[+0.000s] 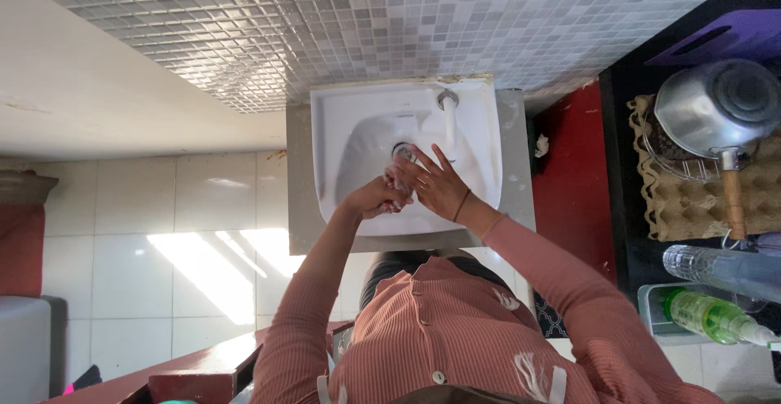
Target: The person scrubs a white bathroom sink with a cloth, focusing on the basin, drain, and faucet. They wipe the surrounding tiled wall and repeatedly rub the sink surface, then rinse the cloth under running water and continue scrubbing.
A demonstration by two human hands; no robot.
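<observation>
A home washing corner beside a kitchen counter is indicated. A small white ceramic basin (pixel 488 139) with a single tap (pixel 448 103) is mounted against a wall of small grey mosaic tiles (pixel 342 21). The floor is laid with large pale tiles (pixel 134 249). On the dark counter (pixel 630 168) to one side, a steel pan (pixel 716 107) with a wooden handle, a cardboard egg tray (pixel 691 205) and plastic bottles (pixel 716 314) are kept.

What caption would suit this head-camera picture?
Both hands, left hand and right hand, meet over a white sink below its tap.
</observation>
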